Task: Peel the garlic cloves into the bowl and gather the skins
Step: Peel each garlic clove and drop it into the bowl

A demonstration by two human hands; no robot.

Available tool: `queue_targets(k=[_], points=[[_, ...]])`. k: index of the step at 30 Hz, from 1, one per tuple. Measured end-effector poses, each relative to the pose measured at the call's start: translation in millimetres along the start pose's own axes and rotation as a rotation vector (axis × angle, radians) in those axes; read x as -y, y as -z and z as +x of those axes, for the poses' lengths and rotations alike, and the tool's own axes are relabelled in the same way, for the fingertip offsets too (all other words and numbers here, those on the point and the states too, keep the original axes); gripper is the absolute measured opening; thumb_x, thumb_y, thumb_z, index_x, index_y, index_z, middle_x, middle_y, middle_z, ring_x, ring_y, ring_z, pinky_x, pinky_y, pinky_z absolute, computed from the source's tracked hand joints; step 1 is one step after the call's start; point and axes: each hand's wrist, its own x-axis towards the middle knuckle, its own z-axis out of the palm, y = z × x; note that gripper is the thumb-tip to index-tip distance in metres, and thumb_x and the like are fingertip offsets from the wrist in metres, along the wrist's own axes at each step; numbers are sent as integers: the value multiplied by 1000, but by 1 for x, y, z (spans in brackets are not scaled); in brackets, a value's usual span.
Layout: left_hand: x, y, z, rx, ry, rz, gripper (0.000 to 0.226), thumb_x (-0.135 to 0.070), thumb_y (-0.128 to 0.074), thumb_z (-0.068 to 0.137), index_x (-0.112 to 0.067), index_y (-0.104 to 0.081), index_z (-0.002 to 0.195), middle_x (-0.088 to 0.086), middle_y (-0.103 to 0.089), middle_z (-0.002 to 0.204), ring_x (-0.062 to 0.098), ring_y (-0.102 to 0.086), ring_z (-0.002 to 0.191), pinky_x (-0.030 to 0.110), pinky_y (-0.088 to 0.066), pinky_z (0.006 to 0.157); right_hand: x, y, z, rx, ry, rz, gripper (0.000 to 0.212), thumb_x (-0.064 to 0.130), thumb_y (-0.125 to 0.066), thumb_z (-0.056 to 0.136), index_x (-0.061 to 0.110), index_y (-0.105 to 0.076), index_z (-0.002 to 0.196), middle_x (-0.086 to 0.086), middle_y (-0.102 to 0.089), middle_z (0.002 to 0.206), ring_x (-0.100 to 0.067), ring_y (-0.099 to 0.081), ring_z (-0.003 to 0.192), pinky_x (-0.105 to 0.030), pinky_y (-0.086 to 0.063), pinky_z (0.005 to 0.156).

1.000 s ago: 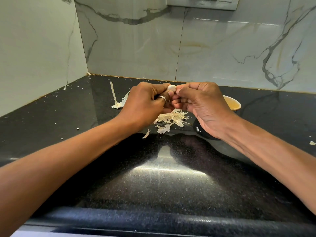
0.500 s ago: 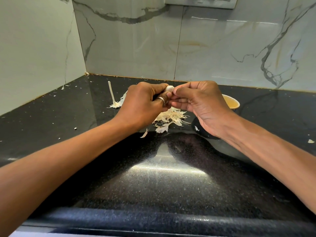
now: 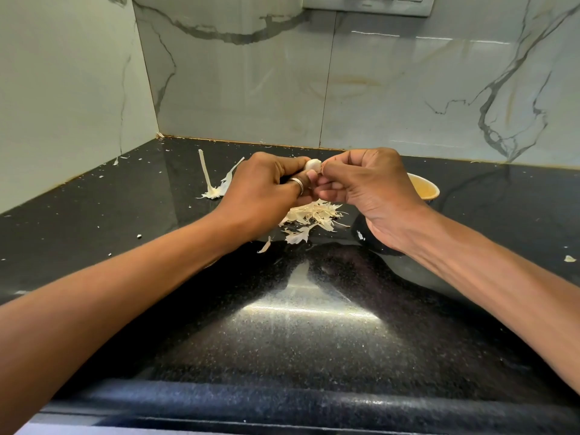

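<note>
A pale garlic clove (image 3: 313, 165) is held up between both hands above the black counter. My left hand (image 3: 266, 189), with a ring on one finger, grips the clove from the left. My right hand (image 3: 367, 186) pinches at the clove's right end with thumb and forefinger. Below the hands lies a heap of garlic skins (image 3: 310, 218). Behind my right hand stands a bowl (image 3: 428, 189) with a yellowish inside, mostly hidden; its contents cannot be seen.
A garlic stalk with root end (image 3: 210, 183) lies left of the hands. Small skin scraps dot the black counter (image 3: 301, 324), one at the far right (image 3: 569, 259). Marble walls close the back and left. The counter's front edge runs along the bottom.
Both hands stay together at the clove; the right thumb and forefinger have shifted slightly on its end. The skin heap and bowl have not moved.
</note>
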Motion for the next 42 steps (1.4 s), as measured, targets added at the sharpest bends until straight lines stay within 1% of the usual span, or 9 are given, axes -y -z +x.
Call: queue_targets(k=[7,13,22,28,31,34,36,40,42], points=[[-3,2,2,52,156,-309,20,-8,-59,100,-10,-72,115,13,-76,109,13,-74,95,25,-58,90,2,1,1,31,-11,12,6,-3,-70,87,1,-70,82,-8,-71,66,-16,-66,56,-24,-58,57],[-4,2,4,11,211,-441,16,-10,-59,100,-4,-73,106,12,-74,97,10,-73,84,20,-59,81,2,1,1,45,3,17,6,-3,-68,88,0,-70,83,-8,-70,66,-14,-64,56,-22,-54,53],[-4,12,12,-126,259,-505,17,-12,-58,101,-4,-72,95,12,-70,94,8,-68,73,20,-61,75,0,3,3,50,-4,38,4,-2,-68,87,-2,-71,85,-9,-69,66,-17,-64,57,-24,-54,55],[-6,11,11,-80,270,-483,19,-14,-55,103,-3,-71,99,12,-67,98,9,-64,74,22,-60,70,0,3,2,64,10,44,14,-3,-65,87,-13,-70,94,-12,-68,67,-18,-63,55,-25,-51,50],[-7,11,10,-57,278,-488,20,-14,-54,103,-3,-70,100,12,-69,101,9,-63,74,23,-61,69,0,4,2,77,9,10,12,1,-66,88,-9,-72,91,-11,-69,68,-18,-63,56,-24,-49,48],[-7,11,9,-8,281,-483,22,-12,-52,104,-1,-70,103,5,-73,92,8,-62,73,22,-60,66,0,4,1,60,17,-57,9,5,-69,88,-4,-72,89,-6,-69,68,-17,-64,57,-23,-45,44],[-8,10,9,19,280,-473,23,-12,-50,105,-2,-70,107,6,-71,94,8,-62,74,21,-59,64,0,4,1,50,30,-72,2,3,-70,88,1,-70,89,-4,-69,70,-16,-66,59,-24,-44,44],[-8,11,8,48,270,-483,25,-11,-49,105,-3,-69,117,6,-68,94,7,-60,74,21,-59,64,2,4,-1,101,49,-54,12,1,-68,91,9,-71,100,-5,-74,86,-13,-69,68,-24,-48,48],[-7,11,8,63,266,-481,24,-12,-50,105,-6,-70,116,3,-67,88,6,-59,73,21,-59,63,2,4,-1,113,63,-73,10,3,-69,92,10,-72,99,-4,-74,86,-12,-70,69,-24,-49,49]])
